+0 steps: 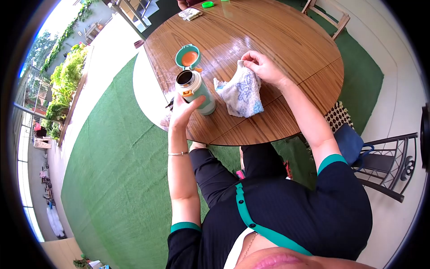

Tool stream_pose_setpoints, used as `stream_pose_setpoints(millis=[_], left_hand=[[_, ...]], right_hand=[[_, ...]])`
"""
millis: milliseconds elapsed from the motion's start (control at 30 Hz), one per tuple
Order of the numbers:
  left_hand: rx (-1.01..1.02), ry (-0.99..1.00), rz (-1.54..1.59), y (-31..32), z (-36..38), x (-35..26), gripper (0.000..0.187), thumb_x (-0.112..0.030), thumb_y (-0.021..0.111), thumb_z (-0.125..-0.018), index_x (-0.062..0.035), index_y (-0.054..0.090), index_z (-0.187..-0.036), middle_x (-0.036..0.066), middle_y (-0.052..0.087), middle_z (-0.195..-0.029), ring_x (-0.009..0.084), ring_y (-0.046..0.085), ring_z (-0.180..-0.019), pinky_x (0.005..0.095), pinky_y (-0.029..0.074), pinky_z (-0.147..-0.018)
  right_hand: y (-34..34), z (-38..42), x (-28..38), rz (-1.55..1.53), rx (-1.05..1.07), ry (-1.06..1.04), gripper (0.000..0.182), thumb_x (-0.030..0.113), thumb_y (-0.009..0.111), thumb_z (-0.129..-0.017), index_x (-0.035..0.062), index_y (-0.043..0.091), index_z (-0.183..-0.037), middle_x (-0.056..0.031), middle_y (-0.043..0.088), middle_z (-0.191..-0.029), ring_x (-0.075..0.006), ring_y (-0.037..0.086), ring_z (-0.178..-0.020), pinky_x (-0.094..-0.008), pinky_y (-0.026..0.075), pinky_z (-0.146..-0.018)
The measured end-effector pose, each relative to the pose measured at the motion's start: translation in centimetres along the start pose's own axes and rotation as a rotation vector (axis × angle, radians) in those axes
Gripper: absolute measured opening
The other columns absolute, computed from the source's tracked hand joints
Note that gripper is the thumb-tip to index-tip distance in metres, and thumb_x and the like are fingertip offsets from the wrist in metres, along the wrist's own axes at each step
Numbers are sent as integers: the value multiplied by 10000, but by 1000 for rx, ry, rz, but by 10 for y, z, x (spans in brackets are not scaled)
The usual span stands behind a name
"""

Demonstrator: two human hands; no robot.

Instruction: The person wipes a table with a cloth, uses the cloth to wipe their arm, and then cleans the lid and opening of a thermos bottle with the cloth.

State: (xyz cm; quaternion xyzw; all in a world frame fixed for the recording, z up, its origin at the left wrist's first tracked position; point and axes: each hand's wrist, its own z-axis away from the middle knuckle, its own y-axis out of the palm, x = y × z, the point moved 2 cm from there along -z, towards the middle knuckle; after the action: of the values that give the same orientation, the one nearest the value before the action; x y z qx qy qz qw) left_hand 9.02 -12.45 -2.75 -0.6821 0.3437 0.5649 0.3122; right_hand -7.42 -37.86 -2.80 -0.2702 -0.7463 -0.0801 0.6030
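Observation:
A thermos (pixel 207 106) with a pale green and white body stands near the table's left edge. Its hinged teal lid (pixel 188 55), orange inside, is flipped up, and the dark steel mouth shows. My left hand (pixel 182 107) wraps round the thermos from the near left side, thumb across its front. To the right, my right hand (pixel 263 67) pinches the upper corner of a white and blue cloth (pixel 242 94). The cloth hangs in folds, its lower part at the tabletop.
The round wooden table (pixel 286 40) carries a folded cloth (pixel 190 14) and a bright green lid-like item (pixel 208 4) at the far side. A person's arm (pixel 182 4) shows there. A metal chair (pixel 385 161) with a blue bag (pixel 351 142) stands right.

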Motion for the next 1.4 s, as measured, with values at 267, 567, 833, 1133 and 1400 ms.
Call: stream_pose_setpoints(millis=[267, 567, 833, 1133, 1400], left_hand=[[-57, 143, 49, 8, 16, -10, 657, -37, 757, -814, -55, 403, -1368, 76, 560, -1260, 188, 567, -1161, 358, 474, -997], [-39, 74, 105, -4, 7, -5, 704, -63, 738, -793, -38, 412, -1417, 71, 580, -1265, 199, 566, -1176, 375, 441, -1043], [-196, 149, -136, 21, 2, -16, 563, -55, 783, -789, -23, 527, -1290, 71, 630, -1181, 173, 608, -1075, 338, 489, -953], [-148, 183, 15, 17, -4, -12, 424, -36, 757, -808, -8, 599, -1201, 65, 673, -1106, 163, 644, -1003, 330, 519, -908], [-169, 155, -35, 20, -3, -8, 467, -50, 779, -790, -5, 590, -1214, 74, 670, -1120, 162, 641, -1012, 325, 522, -903]], right_hand=[[23, 57, 71, 666, 86, -316, 298, 277, 699, -920, 63, 623, -1115, -106, 601, -1111, -289, 605, -986, -390, 494, -912], [29, 59, 60, 329, -44, -257, 101, 58, 648, -916, -1, 655, -998, -79, 613, -881, -187, 583, -804, -309, 475, -735], [58, 37, 91, 143, -51, -230, 110, 97, 651, -946, 2, 631, -997, -39, 610, -803, -115, 527, -708, -267, 429, -646], [96, 10, 108, 590, -456, -756, 172, 112, 751, -846, 77, 655, -984, -80, 672, -859, -259, 675, -716, -357, 530, -583], [103, 11, 105, 578, -435, -710, 145, 126, 727, -847, 100, 654, -970, -73, 675, -868, -287, 673, -680, -388, 525, -554]])
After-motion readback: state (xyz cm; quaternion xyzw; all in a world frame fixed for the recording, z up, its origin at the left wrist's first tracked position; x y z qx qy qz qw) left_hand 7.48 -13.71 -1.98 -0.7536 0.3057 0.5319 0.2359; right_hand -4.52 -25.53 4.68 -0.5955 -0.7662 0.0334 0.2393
